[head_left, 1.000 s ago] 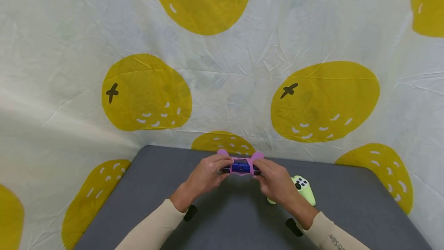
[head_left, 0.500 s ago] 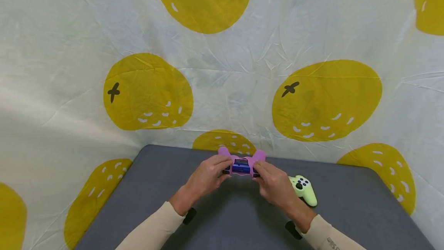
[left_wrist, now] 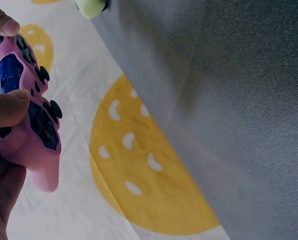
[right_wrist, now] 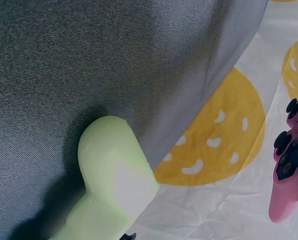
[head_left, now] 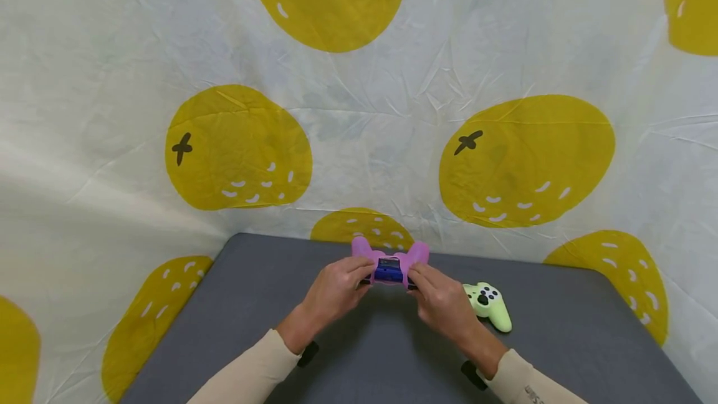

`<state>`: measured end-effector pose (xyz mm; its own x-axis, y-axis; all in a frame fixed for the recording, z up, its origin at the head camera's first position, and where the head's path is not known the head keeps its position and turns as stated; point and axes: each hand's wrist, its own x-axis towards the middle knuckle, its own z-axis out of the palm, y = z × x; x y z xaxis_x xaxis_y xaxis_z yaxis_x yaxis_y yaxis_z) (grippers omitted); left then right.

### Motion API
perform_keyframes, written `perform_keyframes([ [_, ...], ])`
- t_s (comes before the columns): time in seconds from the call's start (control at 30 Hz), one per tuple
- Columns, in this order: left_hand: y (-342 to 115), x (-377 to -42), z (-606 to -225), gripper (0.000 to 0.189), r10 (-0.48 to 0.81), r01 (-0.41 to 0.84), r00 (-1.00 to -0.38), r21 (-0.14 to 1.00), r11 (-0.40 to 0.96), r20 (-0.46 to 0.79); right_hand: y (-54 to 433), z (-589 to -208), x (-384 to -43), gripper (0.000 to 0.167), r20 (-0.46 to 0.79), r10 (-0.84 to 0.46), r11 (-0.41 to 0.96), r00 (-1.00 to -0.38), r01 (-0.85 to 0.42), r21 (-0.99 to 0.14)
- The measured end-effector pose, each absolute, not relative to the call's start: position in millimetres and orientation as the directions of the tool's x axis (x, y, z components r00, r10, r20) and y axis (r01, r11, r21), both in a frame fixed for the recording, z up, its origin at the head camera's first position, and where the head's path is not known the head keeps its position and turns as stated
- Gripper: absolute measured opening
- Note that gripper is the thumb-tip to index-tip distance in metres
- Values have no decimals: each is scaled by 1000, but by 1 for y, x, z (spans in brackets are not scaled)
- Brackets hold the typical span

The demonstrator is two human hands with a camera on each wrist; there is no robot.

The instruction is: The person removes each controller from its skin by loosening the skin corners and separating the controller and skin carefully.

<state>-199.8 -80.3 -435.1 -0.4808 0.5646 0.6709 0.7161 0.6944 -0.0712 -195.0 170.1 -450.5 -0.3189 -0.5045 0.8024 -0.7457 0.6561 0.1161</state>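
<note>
A blue game controller [head_left: 389, 270] in a pink silicone cover [head_left: 361, 248] is held up above the table between both hands. My left hand [head_left: 335, 287] grips one end, its thumb pressing the cover near the controller's middle in the left wrist view. My right hand [head_left: 445, 301] pinches the other end. The pink handles point away from me. Dark thumbsticks and buttons show through the cover's openings in the left wrist view. In the right wrist view, only a sliver of the right hand appears beside the pink-covered controller [right_wrist: 288, 172].
A second controller in a pale green cover [head_left: 496, 310] lies on the grey table [head_left: 224, 304], right of my right hand and partly hidden by it. A white cloth [head_left: 370, 154] printed with yellow fruit hangs behind and beside the table.
The pink-covered controller has tilted, so more of its handles and blue middle show. My hands have shifted slightly, uncovering more of the green controller. Both grips stay on.
</note>
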Motion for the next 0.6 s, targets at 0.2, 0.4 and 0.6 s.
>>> perform_keyframes([
  [0.2, -80, -199, -439, 46, 562, 715, -458, -90, 693, 688, 169, -452, -194, 46, 796, -515, 660, -318, -740, 132],
  [0.4, -81, -199, -444, 44, 570, 710, -436, -123, 693, 697, 168, -455, -195, 46, 801, -524, 653, -291, -741, 159],
  [0.6, -81, -199, -448, 43, 586, 712, -408, -158, 684, 700, 169, -459, -195, 44, 798, -533, 650, -282, -740, 172],
])
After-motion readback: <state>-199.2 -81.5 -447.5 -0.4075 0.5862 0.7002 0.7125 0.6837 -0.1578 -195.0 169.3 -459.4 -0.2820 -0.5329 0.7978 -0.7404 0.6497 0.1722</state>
